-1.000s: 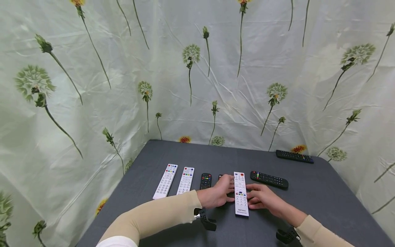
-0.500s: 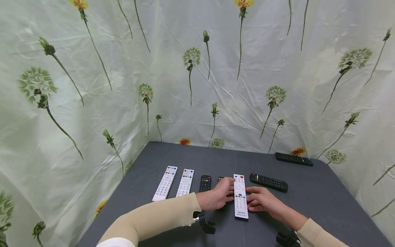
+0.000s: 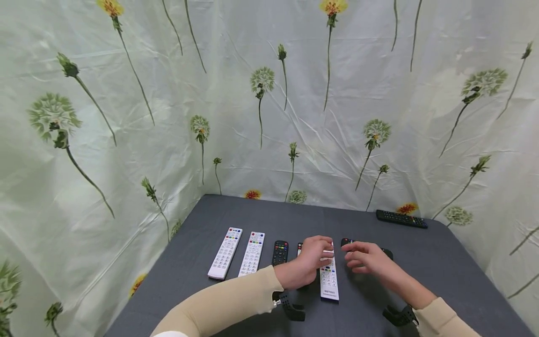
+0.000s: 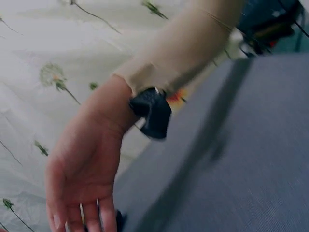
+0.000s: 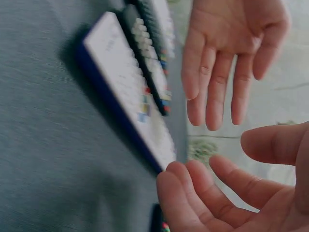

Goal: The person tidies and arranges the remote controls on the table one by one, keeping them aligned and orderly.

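A white remote control [image 3: 329,285] with a dark underside lies on the dark grey table [image 3: 168,285], its far end overlapped by my left hand in the head view. My left hand [image 3: 310,260] hovers over it, fingers relaxed and nothing in its grasp. To the right, my right hand [image 3: 372,263] is held above the table with loosely bent, unoccupied fingers. The right wrist view has both hands raised off the white remote control [image 5: 128,92], the left hand [image 5: 231,58] facing the right hand [image 5: 227,198]. Another remote control [image 3: 300,248] is mostly hidden behind the left hand.
Two white remote controls, one at far left [image 3: 225,255] and one beside it [image 3: 252,252], lie in a row with a small black remote control [image 3: 280,252]. A black remote control [image 3: 386,253] sits behind the right hand, another black remote control [image 3: 402,219] near the back edge.
Both hands have come off the sides of the white remote control and lifted. The left moved up and over it, the right up and to the right. The remote control stays in place.
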The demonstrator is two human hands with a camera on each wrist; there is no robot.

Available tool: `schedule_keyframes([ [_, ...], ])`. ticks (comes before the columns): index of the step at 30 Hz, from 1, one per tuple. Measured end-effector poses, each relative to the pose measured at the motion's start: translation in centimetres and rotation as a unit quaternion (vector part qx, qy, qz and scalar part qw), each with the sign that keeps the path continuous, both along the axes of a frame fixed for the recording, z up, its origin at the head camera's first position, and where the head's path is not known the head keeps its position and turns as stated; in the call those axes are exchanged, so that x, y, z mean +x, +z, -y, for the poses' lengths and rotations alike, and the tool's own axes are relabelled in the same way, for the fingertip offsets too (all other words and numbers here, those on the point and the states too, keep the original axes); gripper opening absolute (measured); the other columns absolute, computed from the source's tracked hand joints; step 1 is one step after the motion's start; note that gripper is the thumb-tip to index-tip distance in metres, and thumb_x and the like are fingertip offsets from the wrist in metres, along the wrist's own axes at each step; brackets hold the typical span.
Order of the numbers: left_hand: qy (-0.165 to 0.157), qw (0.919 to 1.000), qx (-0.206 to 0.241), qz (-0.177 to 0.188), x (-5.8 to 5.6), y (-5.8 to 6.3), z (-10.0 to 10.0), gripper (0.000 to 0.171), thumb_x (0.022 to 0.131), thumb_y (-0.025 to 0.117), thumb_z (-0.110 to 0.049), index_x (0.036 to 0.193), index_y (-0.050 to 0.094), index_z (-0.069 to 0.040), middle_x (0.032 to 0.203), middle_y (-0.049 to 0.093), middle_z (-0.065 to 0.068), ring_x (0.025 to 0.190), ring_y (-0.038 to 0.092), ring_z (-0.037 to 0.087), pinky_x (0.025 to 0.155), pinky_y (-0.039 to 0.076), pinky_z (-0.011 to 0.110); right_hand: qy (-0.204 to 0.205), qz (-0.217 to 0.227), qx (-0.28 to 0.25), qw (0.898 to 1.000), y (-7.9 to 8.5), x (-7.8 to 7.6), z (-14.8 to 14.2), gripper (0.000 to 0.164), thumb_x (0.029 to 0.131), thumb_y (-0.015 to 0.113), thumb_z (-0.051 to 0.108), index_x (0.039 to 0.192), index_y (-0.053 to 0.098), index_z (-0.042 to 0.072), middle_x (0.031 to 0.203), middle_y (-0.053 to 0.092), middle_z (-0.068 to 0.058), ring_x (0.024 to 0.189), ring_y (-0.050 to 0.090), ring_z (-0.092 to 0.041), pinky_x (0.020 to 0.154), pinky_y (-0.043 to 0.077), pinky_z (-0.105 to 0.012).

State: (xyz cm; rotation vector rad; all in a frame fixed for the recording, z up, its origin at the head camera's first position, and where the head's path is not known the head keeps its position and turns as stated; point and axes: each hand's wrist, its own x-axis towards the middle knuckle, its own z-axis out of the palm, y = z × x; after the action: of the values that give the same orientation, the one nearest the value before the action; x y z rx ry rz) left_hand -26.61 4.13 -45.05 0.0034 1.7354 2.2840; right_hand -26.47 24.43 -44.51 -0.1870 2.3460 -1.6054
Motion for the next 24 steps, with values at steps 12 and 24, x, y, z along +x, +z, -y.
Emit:
schedule_keyframes([
  [12, 0.007, 0.991, 0.117, 0.065, 0.2, 1.2, -4.1, 0.033, 0.096, 0.051, -0.006, 0.126, 0.061, 0.005, 0.119, 0.064, 0.024, 0.113, 0.062, 0.041, 0.099, 0.049, 0.053, -0.006, -0.049, 0.004, 0.999, 1.6, -0.6, -1.8, 0.043, 0.107, 0.05, 0.021, 0.137, 0.051, -0.009, 0.128, 0.06, -0.025, 0.114, 0.061, -0.035, 0.096, 0.051, -0.048],
  [24, 0.025, 0.9658, 0.186, 0.179, -1.2, -0.4, -8.9, 0.049, 0.089, 0.044, -0.005, 0.129, 0.043, 0.022, 0.13, 0.043, 0.048, 0.129, 0.035, 0.064, 0.11, 0.031, 0.064, -0.075, -0.112, 0.073, 0.988, 0.8, -2.0, -4.8, 0.044, 0.108, 0.048, 0.022, 0.137, 0.052, -0.011, 0.135, 0.055, -0.032, 0.122, 0.056, -0.041, 0.096, 0.051, -0.048],
])
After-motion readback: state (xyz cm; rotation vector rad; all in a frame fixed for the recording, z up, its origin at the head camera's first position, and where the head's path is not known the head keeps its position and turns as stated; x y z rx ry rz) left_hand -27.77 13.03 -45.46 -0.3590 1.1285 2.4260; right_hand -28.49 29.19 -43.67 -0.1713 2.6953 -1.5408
